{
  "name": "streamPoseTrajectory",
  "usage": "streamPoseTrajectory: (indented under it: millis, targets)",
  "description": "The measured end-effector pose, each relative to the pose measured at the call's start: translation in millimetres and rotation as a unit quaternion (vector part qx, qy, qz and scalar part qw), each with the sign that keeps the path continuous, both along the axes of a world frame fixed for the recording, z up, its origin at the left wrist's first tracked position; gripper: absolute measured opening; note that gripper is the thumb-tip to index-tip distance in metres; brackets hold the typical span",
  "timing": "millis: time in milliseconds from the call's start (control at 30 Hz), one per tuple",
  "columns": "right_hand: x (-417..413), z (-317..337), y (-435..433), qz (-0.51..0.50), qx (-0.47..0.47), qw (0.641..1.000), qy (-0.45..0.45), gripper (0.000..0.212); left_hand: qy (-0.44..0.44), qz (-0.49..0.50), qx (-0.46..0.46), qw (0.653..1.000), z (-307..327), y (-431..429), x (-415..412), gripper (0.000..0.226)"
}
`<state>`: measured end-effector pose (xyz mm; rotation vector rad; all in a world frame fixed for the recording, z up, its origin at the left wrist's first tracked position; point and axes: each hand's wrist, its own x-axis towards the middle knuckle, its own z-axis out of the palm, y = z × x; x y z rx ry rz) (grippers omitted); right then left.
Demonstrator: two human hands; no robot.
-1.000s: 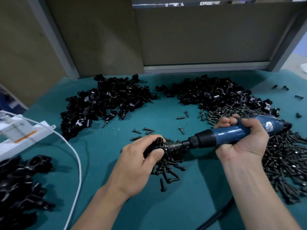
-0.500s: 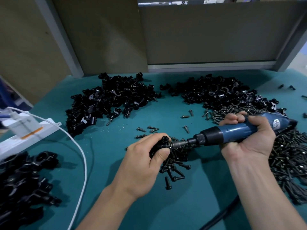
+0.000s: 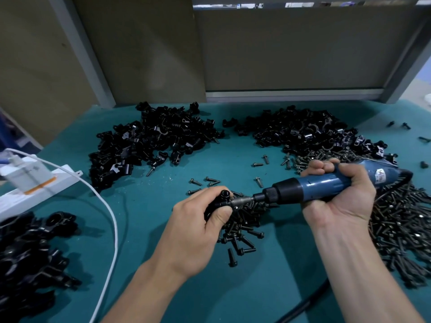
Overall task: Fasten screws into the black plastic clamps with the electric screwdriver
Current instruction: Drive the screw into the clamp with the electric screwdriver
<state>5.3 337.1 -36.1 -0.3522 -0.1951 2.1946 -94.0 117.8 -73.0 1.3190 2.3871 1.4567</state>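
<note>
Head view, single frame. Left hand (image 3: 198,220) is low at centre, fingers and thumb curled round one black clamp (image 3: 222,199); most of the clamp is hidden in the grip, only its ringed upper end and right side show above the thumb. Right hand (image 3: 342,194) is to the right at about the same height, fully closed round the blue barrel of the electric screwdriver (image 3: 321,186), palm towards the camera. The tool lies nearly level, its nose pointing left. Its metal bit (image 3: 242,201) bridges the gap between the two hands, with its tip at the right side of the held clamp; the screw itself cannot be made out. A black cord (image 3: 303,306) runs off towards the lower edge. Under and just below the clamp and bit lies a small heap of screws (image 3: 242,227) on the teal table (image 3: 140,241). A much larger screw heap (image 3: 401,229) lies behind and to the right of the right hand. A few loose screws (image 3: 205,183) lie just beyond the left hand. Two clamp piles lie further back, well apart from both hands: left pile (image 3: 151,141) and right pile (image 3: 303,134). A third group of clamps (image 3: 30,252) is at the lower left edge. A white power strip (image 3: 35,190) sits at far left, with a white cable (image 3: 109,217) curving down from it, left of the left forearm.
</note>
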Motion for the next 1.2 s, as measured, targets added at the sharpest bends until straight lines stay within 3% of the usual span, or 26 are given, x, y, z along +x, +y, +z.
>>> streamPoseTrajectory:
  millis: [733, 933, 1200]
  targets:
    - [-4.4, -0.2, -1.8, 0.007, -0.004, 1.0, -0.024, 0.014, 0.019, 0.014, -0.068, 0.997, -4.9, -2.0, -8.0, 0.015]
    - [-3.2, 0.4, -3.4, 0.015, 0.0, 1.0, -0.024, 0.013, 0.023, 0.008, -0.076, 0.997, -2.1, -3.3, -7.0, 0.023]
    - [-3.7, -1.1, -7.7, 0.02, 0.016, 0.999, -0.031, 0.014, 0.053, 0.02, -0.076, 0.996, -1.0, 0.4, -3.1, 0.008]
